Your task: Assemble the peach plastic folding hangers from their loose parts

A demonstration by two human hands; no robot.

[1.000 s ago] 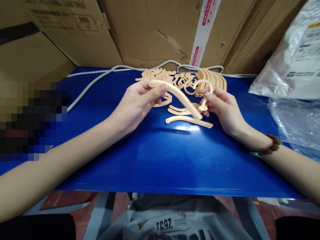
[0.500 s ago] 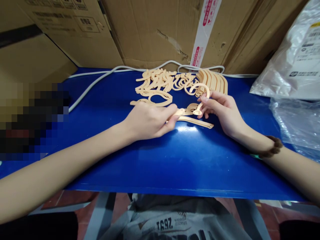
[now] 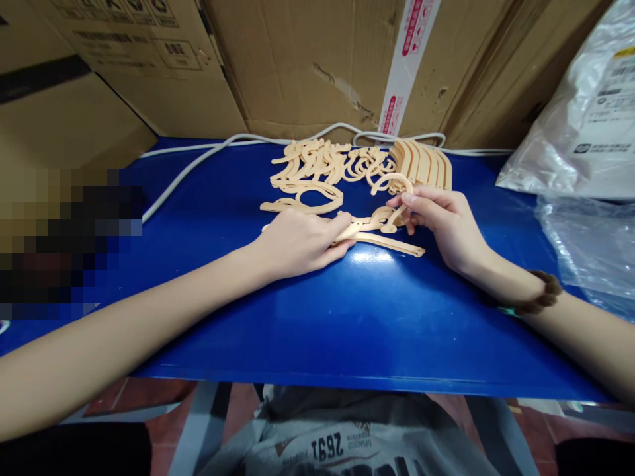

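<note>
Head view: two bare hands above a blue tabletop (image 3: 317, 324), with pale curved pieces spread from its middle toward its back edge.
Left hand (image 3: 302, 241): palm down, thumb and fingers pinching a bar (image 3: 353, 229); the fist covers much of it, so whether it also rests on the tabletop I cannot tell.
Right hand (image 3: 441, 221): fingertips pinching the hook (image 3: 409, 184) by its stem, other fingers curled beneath. This grip probably leaves both curl and foot free; the flat foot points down and toward the left hand.
Where held: bar and hook are near each other, nearer the tabletop's back edge than its front, likely for short reaches to the pieces.
Lone bar (image 3: 397, 246): on the tabletop, just in front of the hook's foot.
Back edge: a bar pile (image 3: 312, 158), small hooks (image 3: 360, 162) beside it, then a nested stack (image 3: 426, 165) to the right; the grouping looks like sorting by shape, the nesting like a way to save room.
Right edge: a plastic bag (image 3: 580, 125), well apart from the pieces.
</note>
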